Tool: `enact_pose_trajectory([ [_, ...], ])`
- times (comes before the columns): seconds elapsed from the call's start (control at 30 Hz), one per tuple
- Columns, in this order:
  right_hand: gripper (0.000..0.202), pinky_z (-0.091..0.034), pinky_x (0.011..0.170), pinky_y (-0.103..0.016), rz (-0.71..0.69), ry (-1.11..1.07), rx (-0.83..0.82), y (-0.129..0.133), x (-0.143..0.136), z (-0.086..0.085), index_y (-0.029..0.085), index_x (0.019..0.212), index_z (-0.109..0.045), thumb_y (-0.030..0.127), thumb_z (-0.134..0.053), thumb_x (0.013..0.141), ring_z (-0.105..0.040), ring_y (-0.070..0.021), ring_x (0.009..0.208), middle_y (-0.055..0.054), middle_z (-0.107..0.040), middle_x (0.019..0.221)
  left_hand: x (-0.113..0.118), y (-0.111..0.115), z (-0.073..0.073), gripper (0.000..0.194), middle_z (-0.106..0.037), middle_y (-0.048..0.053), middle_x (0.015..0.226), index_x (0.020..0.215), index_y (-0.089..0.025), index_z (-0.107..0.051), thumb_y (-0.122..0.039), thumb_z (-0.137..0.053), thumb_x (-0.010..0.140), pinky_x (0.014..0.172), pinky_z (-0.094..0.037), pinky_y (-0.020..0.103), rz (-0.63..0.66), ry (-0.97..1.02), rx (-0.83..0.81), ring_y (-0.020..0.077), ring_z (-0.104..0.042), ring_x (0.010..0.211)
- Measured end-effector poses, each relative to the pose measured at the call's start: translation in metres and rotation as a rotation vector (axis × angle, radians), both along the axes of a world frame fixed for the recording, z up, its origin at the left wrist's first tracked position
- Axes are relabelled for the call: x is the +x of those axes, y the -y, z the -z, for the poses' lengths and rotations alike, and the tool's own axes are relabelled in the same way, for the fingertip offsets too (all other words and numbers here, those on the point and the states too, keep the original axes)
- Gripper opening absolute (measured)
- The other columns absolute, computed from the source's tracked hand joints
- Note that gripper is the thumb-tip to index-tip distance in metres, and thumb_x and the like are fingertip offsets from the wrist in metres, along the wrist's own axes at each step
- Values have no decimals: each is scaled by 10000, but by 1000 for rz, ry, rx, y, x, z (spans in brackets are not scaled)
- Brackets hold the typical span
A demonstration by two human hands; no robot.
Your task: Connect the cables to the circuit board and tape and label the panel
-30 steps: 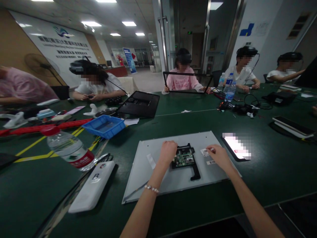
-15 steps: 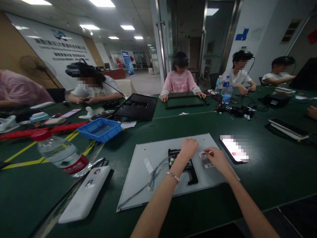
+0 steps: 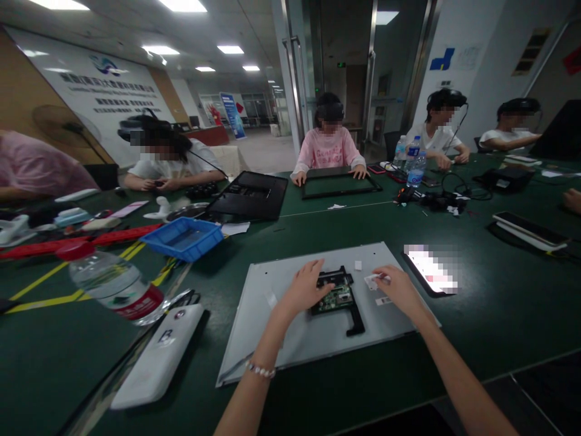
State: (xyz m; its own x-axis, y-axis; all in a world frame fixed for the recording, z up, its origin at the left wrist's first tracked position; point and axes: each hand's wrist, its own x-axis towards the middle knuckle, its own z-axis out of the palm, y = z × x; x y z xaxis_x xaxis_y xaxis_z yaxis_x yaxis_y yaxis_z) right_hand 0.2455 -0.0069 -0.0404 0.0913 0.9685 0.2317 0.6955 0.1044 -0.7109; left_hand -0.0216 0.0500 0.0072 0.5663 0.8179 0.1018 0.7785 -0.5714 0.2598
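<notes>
A light grey flat panel (image 3: pixel 290 354) lies on the green table in front of me. On it sits a black bracket (image 3: pixel 356 318) carrying a green circuit board (image 3: pixel 338 298). My left hand (image 3: pixel 306 287) is open, fingers apart, at the left side of the bracket, with the thumb over the board; whether it presses there I cannot tell. Right of the bracket, my right hand (image 3: pixel 397 290) is closed in a pinch on a small white sticker (image 3: pixel 372 281) at the panel's surface. Another label (image 3: pixel 384 301) lies just below it, and a small white square (image 3: pixel 358 265) above.
A lit phone (image 3: pixel 429 272) lies right of the panel. To the left are a white power bank (image 3: pixel 158 357), a water bottle (image 3: pixel 115 284) and a blue tray (image 3: pixel 184 239). Across the table a person handles a black frame (image 3: pixel 342 194); other people sit nearby.
My left hand has moved left and down, from the bracket's top right to its left side, and its fingers have spread. The white square has come into view. My right hand stays about where it was.
</notes>
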Motion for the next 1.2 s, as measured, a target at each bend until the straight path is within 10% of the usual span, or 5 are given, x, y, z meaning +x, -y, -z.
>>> enact_pose_trajectory([
  [0.5, 211, -395, 876, -309, -200, 397, -6, -38, -18, -18, 186, 985, -660, 197, -533, 817, -555, -217, 998, -89, -639, 1042, -25, 16, 10, 912, -176, 133, 1483, 1433, -177, -140, -562, -578, 731, 1076, -255, 425, 82, 121, -187, 304, -259, 1325],
  [1.2, 369, -393, 951, -349, -259, 241, -47, -23, -5, -19, 187, 1084, -635, 83, -405, 815, -555, -197, 1061, -77, -628, 1128, -24, 18, 11, 925, -192, 144, 1479, 1429, -164, -144, -575, -584, 726, 1073, -272, 434, 81, 105, -142, 310, -264, 1323],
])
